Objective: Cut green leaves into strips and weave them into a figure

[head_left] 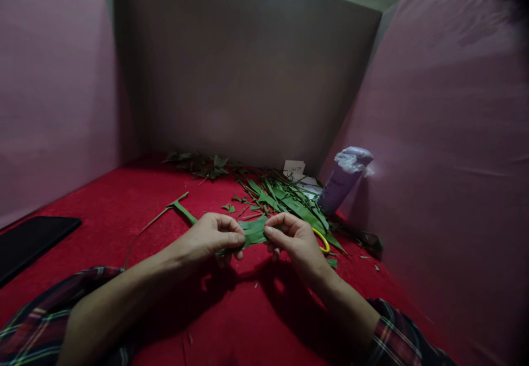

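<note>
A broad piece of green leaf (254, 231) is stretched between my two hands above the red cloth. My left hand (210, 236) pinches its left end between thumb and fingers. The right end sits in the pinch of my right hand (294, 239). Beyond my left hand a green strip with a thin stem (182, 209) angles away; whether it joins the held leaf is hidden. Just behind my right hand a yellow ring-shaped handle (322, 241) sticks out, the rest of it covered.
A heap of cut green leaves (289, 203) lies behind my hands, with more leafy sprigs (206, 165) at the back. A purple cup (341, 184) topped with clear plastic leans at the right wall near white papers (294, 167). A black flat object (35, 239) lies left on the red cloth (103, 200).
</note>
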{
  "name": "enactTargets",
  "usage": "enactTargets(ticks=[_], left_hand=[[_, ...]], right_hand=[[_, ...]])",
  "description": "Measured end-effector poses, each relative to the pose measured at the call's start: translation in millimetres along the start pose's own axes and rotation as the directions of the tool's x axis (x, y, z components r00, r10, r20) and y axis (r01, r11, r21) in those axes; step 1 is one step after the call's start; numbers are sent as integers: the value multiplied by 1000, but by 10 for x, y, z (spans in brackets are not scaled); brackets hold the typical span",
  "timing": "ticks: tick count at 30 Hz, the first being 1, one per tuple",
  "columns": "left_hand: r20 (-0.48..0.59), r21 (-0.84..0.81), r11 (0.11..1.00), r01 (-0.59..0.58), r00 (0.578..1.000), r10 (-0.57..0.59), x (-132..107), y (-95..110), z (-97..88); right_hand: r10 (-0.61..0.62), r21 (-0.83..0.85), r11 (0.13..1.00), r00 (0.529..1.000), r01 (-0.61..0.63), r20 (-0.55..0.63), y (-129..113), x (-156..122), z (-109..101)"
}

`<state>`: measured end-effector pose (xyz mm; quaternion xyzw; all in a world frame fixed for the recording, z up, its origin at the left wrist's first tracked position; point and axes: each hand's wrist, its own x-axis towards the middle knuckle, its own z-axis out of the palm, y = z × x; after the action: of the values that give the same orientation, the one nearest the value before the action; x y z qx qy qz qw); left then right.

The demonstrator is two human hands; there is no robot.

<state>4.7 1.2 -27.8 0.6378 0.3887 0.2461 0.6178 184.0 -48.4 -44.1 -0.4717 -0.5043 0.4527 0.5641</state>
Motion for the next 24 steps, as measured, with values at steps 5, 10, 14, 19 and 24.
enactTargets(ticks=[5, 10, 14, 19, 24], left_hand=[[-25, 18, 1000, -4, 1000, 4, -7, 28, -25], [-57, -3, 1000, -26, 998, 26, -16, 63, -15], [-65, 11, 999, -50, 997, 51, -8, 51, -3], [-67, -4, 999, -45, 997, 45, -2, 21, -9], [-19, -58, 998, -40, 999, 39, -8, 26, -30]], right_hand=[[-72, -41, 997, 997, 70, -39, 18, 12, -21], [-90, -67, 994, 995, 88, -32, 17, 16, -33], [-108, -120, 987, 993, 103, -41, 13, 2, -27], [-178, -196, 967, 982, 164, -56, 20, -19, -24], [-195, -203, 963, 978, 176, -75, 35, -2, -44]])
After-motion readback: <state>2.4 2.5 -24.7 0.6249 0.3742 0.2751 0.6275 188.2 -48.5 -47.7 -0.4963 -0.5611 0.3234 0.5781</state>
